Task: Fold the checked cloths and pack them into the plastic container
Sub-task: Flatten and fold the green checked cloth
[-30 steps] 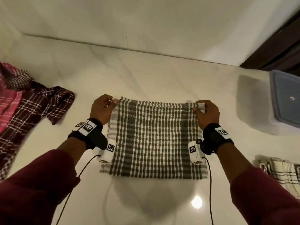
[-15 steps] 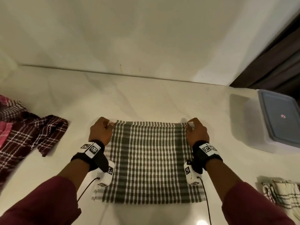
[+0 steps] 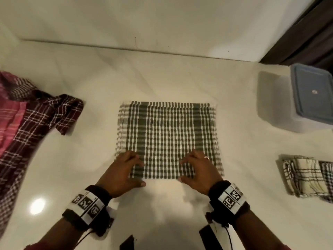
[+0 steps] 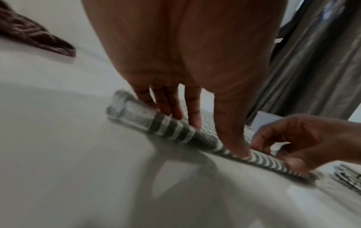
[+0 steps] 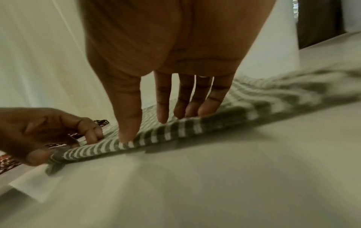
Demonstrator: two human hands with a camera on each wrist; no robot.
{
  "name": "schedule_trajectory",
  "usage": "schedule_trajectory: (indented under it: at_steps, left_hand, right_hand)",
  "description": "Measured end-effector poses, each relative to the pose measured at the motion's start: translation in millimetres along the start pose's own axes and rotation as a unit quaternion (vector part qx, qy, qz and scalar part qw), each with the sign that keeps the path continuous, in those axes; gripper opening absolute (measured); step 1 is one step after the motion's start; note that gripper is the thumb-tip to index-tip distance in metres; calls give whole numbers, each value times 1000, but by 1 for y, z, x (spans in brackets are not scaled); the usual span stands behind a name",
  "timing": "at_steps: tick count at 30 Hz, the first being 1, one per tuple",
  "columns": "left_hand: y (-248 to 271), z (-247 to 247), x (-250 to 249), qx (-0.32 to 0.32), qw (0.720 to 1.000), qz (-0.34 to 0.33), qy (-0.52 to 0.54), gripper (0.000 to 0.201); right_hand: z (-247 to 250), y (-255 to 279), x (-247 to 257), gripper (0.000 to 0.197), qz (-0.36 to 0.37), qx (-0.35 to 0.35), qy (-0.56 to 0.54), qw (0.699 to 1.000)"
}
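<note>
A green-and-white checked cloth [image 3: 167, 139] lies folded into a flat square in the middle of the white table. Both hands are at its near edge. My left hand [image 3: 138, 171] has its fingers on top near the left corner and its thumb at the hem, pinching the edge. My right hand [image 3: 182, 170] grips the same edge further right in the same way. The wrist views show the left hand [image 4: 216, 138] and the right hand [image 5: 144, 129] on the hem, which is slightly raised. The plastic container [image 3: 310, 100] stands at the far right with its blue-grey lid on.
A heap of maroon checked cloth [image 3: 36, 114] with a pink one [image 3: 9, 120] lies at the left edge. A folded cream checked cloth [image 3: 310, 179] sits at the right, in front of the container. A wall runs along the back, and a dark curtain hangs at the far right.
Both hands let go of the cloth's far corners and drew back to its near edge, where they now pinch the hem. The cloth stayed flat in place.
</note>
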State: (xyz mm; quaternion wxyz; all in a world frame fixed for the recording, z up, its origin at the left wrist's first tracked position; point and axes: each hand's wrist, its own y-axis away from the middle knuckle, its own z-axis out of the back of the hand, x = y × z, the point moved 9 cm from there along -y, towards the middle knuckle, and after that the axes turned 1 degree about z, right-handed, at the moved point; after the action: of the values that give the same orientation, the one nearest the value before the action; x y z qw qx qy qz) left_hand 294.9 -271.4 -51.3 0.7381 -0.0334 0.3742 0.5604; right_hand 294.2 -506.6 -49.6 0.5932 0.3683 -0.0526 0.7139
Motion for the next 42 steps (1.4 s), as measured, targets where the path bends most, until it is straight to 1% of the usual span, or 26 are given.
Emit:
schedule_trajectory:
  at_steps: [1, 2, 4, 6, 8, 11, 14, 17, 20, 21, 23, 25, 27, 28, 30, 32, 34, 37, 39, 42]
  left_hand:
    - [7, -3, 7, -8, 1000, 10, -13, 65]
    - [12, -3, 13, -22, 999, 15, -18, 62]
    - [18, 0, 18, -52, 998, 21, -15, 52]
    - [21, 2, 17, -80, 997, 20, -13, 40]
    - [22, 3, 16, -107, 994, 21, -10, 28]
    - [24, 4, 14, -134, 990, 33, -23, 13]
    - [39, 8, 3, -160, 985, 37, -61, 13]
    - [67, 16, -13, -197, 977, 13, -77, 12]
    - [99, 27, -25, -224, 971, -5, -84, 22]
    - [106, 32, -31, -233, 969, -9, -85, 21]
    - [112, 46, -42, -246, 966, -13, -83, 20]
    - [105, 61, -53, -249, 964, -17, -94, 24]
    - [89, 75, -57, -249, 962, 1, -112, 23]
    - [79, 81, -55, -245, 962, 21, -115, 22]
    - [52, 88, -49, -225, 964, 70, -120, 23]
    - [24, 90, -43, -194, 968, 107, -116, 25]
    - [-2, 92, -36, -179, 969, 128, -115, 25]
    - [-34, 92, -21, -162, 961, 158, -161, 22]
    - [-48, 90, -14, -155, 956, 171, -183, 20]
    - [-65, 84, -1, -143, 955, 180, -187, 20]
  right_hand:
    - [-2, 11, -7, 51, -17, -8, -13, 1000]
    - [-2, 21, -15, 50, -35, -22, -29, 999]
    - [4, 33, -28, 48, -64, -55, -47, 995]
    - [7, 40, -33, 46, -76, -74, -38, 994]
    - [5, 43, -32, 38, -68, -79, -5, 995]
    - [3, 47, -26, 15, -22, -104, 46, 993]
    - [7, 61, -19, 9, -3, -131, 74, 989]
    - [16, 87, -15, 7, 23, -191, 80, 978]
    - [25, 115, -5, 10, 48, -240, 82, 966]
    - [31, 122, 2, 14, 59, -259, 96, 959]
    - [48, 126, 19, 21, 75, -306, 125, 941]
    - [66, 117, 32, 21, 79, -335, 147, 927]
    - [81, 96, 38, 20, 67, -330, 168, 926]
    - [87, 82, 39, 21, 50, -314, 178, 931]
    - [95, 52, 36, 24, 0, -259, 200, 945]
    - [100, 22, 32, 26, -34, -216, 219, 951]
    - [105, -2, 28, 27, -42, -202, 230, 951]
    - [102, -36, 18, 28, -39, -174, 250, 952]
    - [97, -53, 13, 31, -37, -147, 268, 952]
    - [85, -78, 2, 33, -37, -103, 267, 958]
